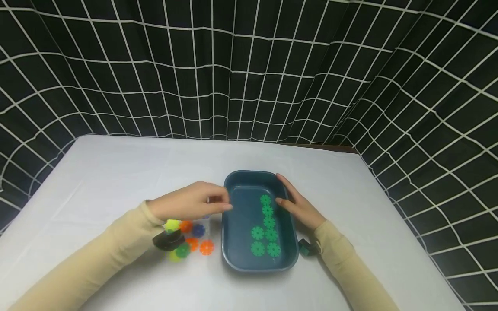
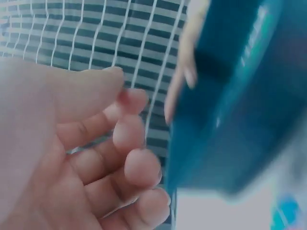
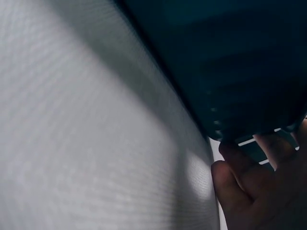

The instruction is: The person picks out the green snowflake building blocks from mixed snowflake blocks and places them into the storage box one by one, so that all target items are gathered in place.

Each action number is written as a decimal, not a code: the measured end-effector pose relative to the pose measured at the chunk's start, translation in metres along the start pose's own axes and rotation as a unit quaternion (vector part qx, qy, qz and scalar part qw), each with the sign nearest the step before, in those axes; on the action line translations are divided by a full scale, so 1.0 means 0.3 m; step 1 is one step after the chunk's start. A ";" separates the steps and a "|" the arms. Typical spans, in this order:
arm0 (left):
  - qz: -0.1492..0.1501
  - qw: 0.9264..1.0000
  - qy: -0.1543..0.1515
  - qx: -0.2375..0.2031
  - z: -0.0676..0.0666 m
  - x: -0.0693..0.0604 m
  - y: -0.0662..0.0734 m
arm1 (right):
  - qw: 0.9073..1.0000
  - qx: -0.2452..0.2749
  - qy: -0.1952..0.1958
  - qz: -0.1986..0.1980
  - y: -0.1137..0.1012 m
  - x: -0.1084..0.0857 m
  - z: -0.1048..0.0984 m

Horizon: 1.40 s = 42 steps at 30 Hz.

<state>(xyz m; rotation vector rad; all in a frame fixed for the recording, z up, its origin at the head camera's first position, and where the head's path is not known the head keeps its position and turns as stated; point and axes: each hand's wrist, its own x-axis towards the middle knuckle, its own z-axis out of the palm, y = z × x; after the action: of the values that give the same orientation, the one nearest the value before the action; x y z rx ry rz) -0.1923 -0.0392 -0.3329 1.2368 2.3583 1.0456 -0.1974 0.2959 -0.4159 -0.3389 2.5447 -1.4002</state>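
Note:
A deep blue plastic tray (image 1: pixel 243 216) stands on the white cloth, with several green notched plastic discs (image 1: pixel 271 234) inside, toward its right side. My right hand (image 1: pixel 301 209) grips the tray's right wall, thumb over the rim and fingers along the outside. In the right wrist view the fingers (image 3: pixel 240 177) sit against the dark outer wall. Over the left rim hovers my left hand (image 1: pixel 194 200), fingers loosely bent and thumb near the index fingertip. Its palm side (image 2: pixel 96 153) in the left wrist view shows no object held.
Left of the tray lies a loose group of notched discs, among them an orange disc (image 1: pixel 206 247), a dark blue disc (image 1: pixel 198 230) and a yellow disc (image 1: pixel 172 225). My left forearm partly covers them. A black grid-patterned curtain (image 1: pixel 194 73) hangs behind the table (image 1: pixel 128 168).

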 end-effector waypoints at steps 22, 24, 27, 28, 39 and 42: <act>-0.160 0.987 -0.008 0.030 0.040 -0.313 -0.243 | 1.000 0.009 0.006 0.014 0.023 -0.016 -0.005; -0.162 0.986 -0.004 0.032 0.040 -0.317 -0.243 | 1.000 0.009 0.006 0.015 0.022 -0.014 -0.002; -0.165 0.986 0.001 0.033 0.042 -0.324 -0.241 | 1.000 0.008 0.006 0.016 0.018 -0.010 0.000; -0.164 0.986 0.002 0.033 0.042 -0.326 -0.241 | 1.000 0.006 0.006 0.016 0.017 -0.009 0.000; -0.141 0.990 0.001 0.022 0.026 -0.340 -0.242 | 1.000 0.003 0.005 0.014 0.008 -0.001 0.004; -0.148 0.989 -0.005 0.015 0.005 -0.345 -0.228 | 1.000 0.004 0.002 0.011 0.003 0.004 0.007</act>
<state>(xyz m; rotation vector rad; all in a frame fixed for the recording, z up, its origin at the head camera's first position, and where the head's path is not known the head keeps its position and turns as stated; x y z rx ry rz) -0.1708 -0.1469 -0.3909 0.8623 2.4601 0.9070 -0.1980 0.2944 -0.4178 -0.3070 2.5383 -1.4038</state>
